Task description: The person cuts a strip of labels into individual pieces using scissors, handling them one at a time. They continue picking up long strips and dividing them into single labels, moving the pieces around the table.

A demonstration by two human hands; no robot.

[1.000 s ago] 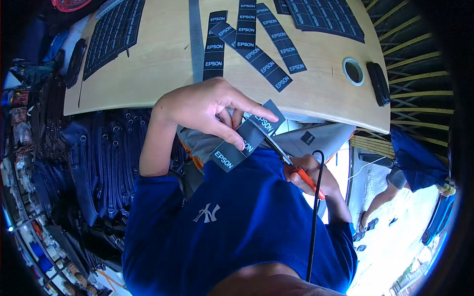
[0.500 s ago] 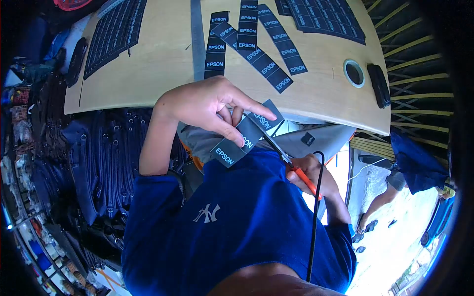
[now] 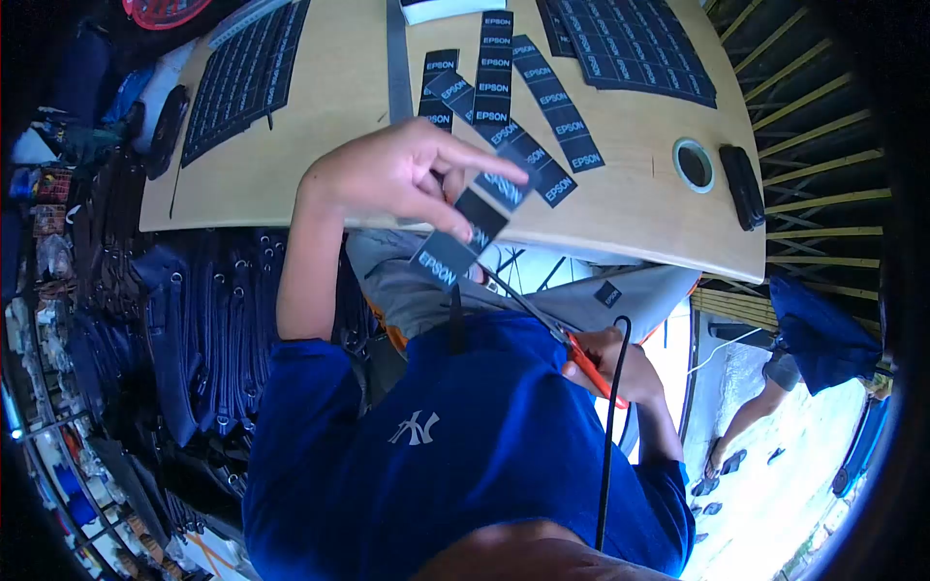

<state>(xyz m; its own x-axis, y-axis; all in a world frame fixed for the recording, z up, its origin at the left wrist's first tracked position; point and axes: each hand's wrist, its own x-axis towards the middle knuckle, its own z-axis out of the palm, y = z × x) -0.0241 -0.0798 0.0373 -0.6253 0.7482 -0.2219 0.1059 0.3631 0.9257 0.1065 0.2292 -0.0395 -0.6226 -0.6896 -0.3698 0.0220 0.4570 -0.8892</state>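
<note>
**Toward 11 o'clock, a flat black strip printed "EPSON" (image 3: 441, 266) lifts clear of the scissors**

The left hand (image 3: 387, 174) pinches the strip between thumb and fingers, over the near edge of the pale wooden table (image 3: 320, 179). Half a second ago, the steel blades lay across the strip; now it has moved toward 12 o'clock and their tips sit just beside its lower edge. Blur hides whether its outer section is still joined.

At 4 o'clock, the right hand (image 3: 630, 373) grips the red-handled scissors (image 3: 583, 358). More black printed strips (image 3: 493, 68) overlap at 12 o'clock. Beyond them, a white box (image 3: 455, 10) has come into view.
</note>
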